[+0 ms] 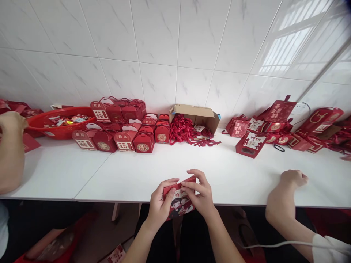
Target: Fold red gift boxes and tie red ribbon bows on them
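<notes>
Red cardboard box: left hand and right hand clamped it at the white tabletop's near edge. I judged light pressure best.

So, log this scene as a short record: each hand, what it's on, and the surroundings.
Left hand: holding the red box, thumb on its printed face
Right hand: fingers at the box's top edge
Surface: white table
Back left: red basin, red gift boxes
Back centre: open cardboard box, red ribbons at its mouth
Neighbours: a forearm at left, a closed hand at right
</notes>
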### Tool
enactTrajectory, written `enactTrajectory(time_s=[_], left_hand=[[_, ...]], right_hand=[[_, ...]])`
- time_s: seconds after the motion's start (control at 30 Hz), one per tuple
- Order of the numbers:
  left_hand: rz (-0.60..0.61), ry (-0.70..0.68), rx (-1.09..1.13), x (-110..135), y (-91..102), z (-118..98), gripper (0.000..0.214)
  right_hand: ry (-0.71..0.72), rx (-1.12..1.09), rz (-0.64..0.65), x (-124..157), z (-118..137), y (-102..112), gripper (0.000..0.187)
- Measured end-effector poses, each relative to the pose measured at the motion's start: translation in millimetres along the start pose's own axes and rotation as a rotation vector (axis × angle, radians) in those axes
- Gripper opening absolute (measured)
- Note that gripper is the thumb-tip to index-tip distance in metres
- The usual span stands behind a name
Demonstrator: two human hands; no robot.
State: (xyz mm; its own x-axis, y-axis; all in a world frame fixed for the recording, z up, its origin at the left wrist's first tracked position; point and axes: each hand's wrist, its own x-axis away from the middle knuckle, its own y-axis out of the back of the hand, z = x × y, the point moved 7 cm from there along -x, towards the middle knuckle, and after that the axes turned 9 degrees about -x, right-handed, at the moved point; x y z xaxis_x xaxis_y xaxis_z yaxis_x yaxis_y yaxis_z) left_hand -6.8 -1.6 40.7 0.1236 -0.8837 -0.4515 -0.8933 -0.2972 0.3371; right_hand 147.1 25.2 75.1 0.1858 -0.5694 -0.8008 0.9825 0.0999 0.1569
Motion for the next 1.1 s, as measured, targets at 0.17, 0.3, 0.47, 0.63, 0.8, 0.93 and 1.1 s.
enactTrajectory(time_s=[0.17, 0.3, 0.47, 0.63, 0.8, 0.93, 1.1], left_hand=[[-0.014, 0.116, 0.04, 1, -1.1, 8, 0.017], [-0.029, 0.129, 0.031, 1, -1.1, 8, 0.018], [-0.032, 0.138, 0.029, 1, -1.4, 5, 0.019], [-0.051, 0.137, 0.004, 1, -0.2, 4, 0.018], [-0.028, 0.108, -0.004, 3, -4.1, 6, 0.018], [-0.016, 0.071, 0.004, 5, -4.4, 6, 0.016], [0.099, -0.079, 0.076, 3, -5.2, -4, 0.012]], right_hand=[[0.003, 0.011, -0.033, 2, 0, 0, 0.028], [-0.026, -0.002, -0.029, 4, -3, -1, 0.025], [-0.063, -0.007, 0.02, 2, -2, -4, 0.02], [-0.071, -0.02, 0.083, 2, -1, -8, 0.022], [-0.166, -0.062, 0.042, 6, -8, -8, 0.015], [-0.197, -0.09, 0.005, 8, -9, -7, 0.013], [-0.31, -0.241, -0.025, 12, -16, -8, 0.011]])
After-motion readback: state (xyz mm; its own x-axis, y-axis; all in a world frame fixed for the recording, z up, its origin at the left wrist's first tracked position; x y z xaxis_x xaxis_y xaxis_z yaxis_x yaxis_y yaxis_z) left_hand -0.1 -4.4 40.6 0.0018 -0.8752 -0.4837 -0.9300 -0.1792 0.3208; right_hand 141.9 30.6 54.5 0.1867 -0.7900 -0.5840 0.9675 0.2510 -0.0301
